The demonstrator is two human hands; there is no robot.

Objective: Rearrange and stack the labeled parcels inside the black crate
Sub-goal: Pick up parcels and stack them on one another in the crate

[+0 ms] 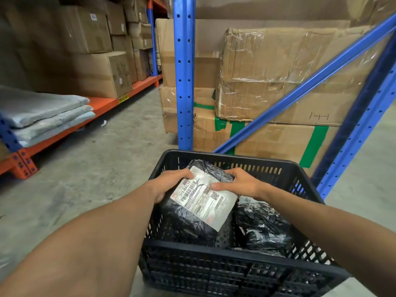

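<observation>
A black slatted plastic crate (216,256) stands on the concrete floor just in front of me. Inside its left half I hold a black-wrapped parcel with a white shipping label (203,202), tilted with the label facing up. My left hand (169,183) grips its upper left edge. My right hand (240,185) grips its upper right corner, thumb on the label. A second black-wrapped parcel (261,226) lies in the crate's right half, below my right wrist, its label not visible.
A blue rack upright (184,71) and diagonal brace (300,86) stand right behind the crate, with taped cardboard boxes (278,71) stacked behind them. On the left, an orange shelf (100,103) carries folded grey pads (42,112) and more boxes. Concrete floor (107,151) lies between.
</observation>
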